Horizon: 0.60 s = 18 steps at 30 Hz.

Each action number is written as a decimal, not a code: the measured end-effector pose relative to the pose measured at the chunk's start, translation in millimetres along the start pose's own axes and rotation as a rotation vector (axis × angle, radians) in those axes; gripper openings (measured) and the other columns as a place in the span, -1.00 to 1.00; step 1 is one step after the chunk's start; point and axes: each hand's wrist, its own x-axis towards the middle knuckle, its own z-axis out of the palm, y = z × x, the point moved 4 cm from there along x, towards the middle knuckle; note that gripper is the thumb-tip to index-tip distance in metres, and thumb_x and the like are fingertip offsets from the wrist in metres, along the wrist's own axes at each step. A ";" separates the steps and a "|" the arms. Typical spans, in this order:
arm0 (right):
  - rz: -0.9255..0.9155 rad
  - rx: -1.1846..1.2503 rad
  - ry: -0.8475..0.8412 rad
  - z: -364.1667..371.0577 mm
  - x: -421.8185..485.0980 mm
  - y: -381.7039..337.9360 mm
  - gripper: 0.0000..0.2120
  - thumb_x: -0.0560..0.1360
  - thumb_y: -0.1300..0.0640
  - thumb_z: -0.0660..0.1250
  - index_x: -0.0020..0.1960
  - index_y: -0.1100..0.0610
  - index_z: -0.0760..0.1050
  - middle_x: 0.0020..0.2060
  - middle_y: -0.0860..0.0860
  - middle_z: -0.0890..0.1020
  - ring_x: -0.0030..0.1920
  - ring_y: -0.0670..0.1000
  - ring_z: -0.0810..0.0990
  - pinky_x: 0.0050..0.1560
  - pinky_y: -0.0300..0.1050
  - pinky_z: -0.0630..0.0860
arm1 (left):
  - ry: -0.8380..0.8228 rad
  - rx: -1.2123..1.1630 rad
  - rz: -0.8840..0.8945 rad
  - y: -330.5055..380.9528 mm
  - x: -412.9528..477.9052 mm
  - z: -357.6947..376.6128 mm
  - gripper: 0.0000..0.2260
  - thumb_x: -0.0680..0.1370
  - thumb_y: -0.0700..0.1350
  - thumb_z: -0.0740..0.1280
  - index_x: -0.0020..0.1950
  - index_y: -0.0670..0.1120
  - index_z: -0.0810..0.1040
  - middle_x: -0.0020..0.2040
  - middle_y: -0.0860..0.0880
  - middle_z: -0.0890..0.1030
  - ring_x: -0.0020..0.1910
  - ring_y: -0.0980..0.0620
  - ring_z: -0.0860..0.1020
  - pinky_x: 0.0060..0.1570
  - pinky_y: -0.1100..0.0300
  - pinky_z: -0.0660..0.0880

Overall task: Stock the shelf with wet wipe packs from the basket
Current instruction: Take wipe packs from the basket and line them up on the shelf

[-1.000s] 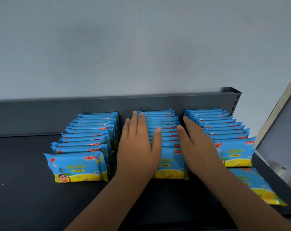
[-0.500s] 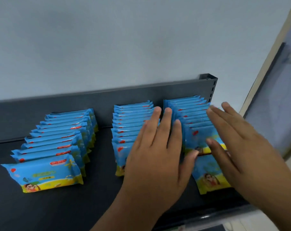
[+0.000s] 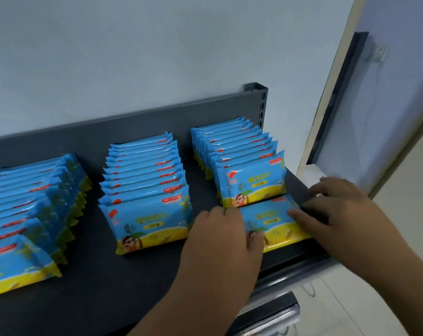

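Three rows of blue and yellow wet wipe packs stand on the dark shelf (image 3: pixel 132 282): a left row (image 3: pixel 28 209), a middle row (image 3: pixel 147 190) and a right row (image 3: pixel 244 163). One loose pack (image 3: pixel 273 221) lies flat in front of the right row, near the shelf's front edge. My left hand (image 3: pixel 220 241) rests on that pack's left end and my right hand (image 3: pixel 336 212) lies on its right end, fingers spread over it. No basket is in view.
The shelf's grey back panel (image 3: pixel 157 122) stands against a pale wall. A slotted upright (image 3: pixel 261 103) marks the shelf's right end. Beyond it is a window or door frame (image 3: pixel 331 98). A lower shelf edge (image 3: pixel 273 311) shows below.
The view swung right. Both hands left the middle row, moved to the right row, then dropped onto the flat pack in front of it.
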 end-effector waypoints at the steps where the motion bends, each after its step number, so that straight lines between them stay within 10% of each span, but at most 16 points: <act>1: 0.006 0.023 0.001 0.3 0.1 -0.4 -0.43 0.48 -0.39 0.16 -0.04 0.01 0.73 0.03 -0.06 0.60 0.14 0.02 0.52 0.09 0.02 0.54 | -0.006 -0.042 -0.015 0.4 0.0 -0.7 -0.71 0.60 0.26 0.20 0.02 0.06 0.46 -0.05 0.07 0.49 -0.02 0.03 0.43 -0.03 0.11 0.45; 6: 0.060 0.322 -0.033 -3.9 -2.5 -4.3 -0.76 0.37 -0.12 0.52 0.00 -0.09 0.67 0.13 -0.28 0.57 0.17 -0.16 0.54 0.07 -0.25 0.44 | -0.010 -0.134 -0.028 4.5 -3.7 -8.8 -0.81 0.63 0.19 0.23 0.11 0.11 0.44 -0.03 0.13 0.48 -0.05 0.09 0.46 -0.04 0.19 0.44; 11: 0.127 0.520 -0.004 -12.6 -9.1 -1.9 -0.66 0.27 0.09 0.67 -0.09 -0.22 0.63 -0.06 -0.37 0.65 -0.01 -0.34 0.60 -0.10 -0.57 0.40 | 0.144 -0.250 0.007 3.6 -10.2 -2.6 -0.76 0.43 0.02 0.41 0.07 0.10 0.50 -0.06 0.15 0.59 -0.16 0.15 0.61 -0.28 0.22 0.58; 18: 0.082 0.518 0.157 -15.0 3.4 -0.9 -0.59 0.25 0.23 0.68 -0.12 -0.14 0.58 -0.17 -0.23 0.67 -0.13 -0.10 0.65 -0.20 -0.44 0.51 | 0.125 -0.301 0.043 8.3 -5.3 7.7 -0.58 0.53 0.13 0.22 0.36 0.08 0.48 0.60 0.08 0.24 0.47 0.10 0.40 0.28 0.29 0.37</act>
